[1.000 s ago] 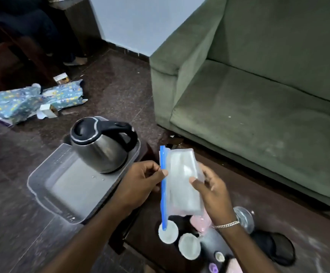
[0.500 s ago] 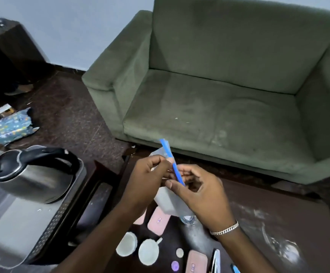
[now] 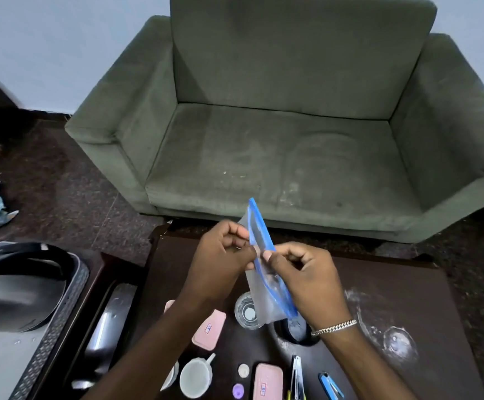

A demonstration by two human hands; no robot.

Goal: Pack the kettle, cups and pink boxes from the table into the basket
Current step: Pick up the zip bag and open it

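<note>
- Two hands, left hand (image 3: 220,249) and right hand (image 3: 301,272), both pinching a clear zip bag (image 3: 263,272) by its blue seal, above the worktop (image 3: 393,298).
- Could slip from such a thin pinch and fall on the glass cup (image 3: 248,311) directly below.
- Risk of knocking the white cup (image 3: 196,378) or pink boxes (image 3: 209,329), near the forearms.
- Kettle (image 3: 18,293) already in the basket (image 3: 58,321) at left; the rest not yet packed.

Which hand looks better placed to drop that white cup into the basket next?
Probably the left hand. The white cup sits low on the table's left side, and the basket with the kettle lies farther left. Both hands now pinch the zip bag.
</note>
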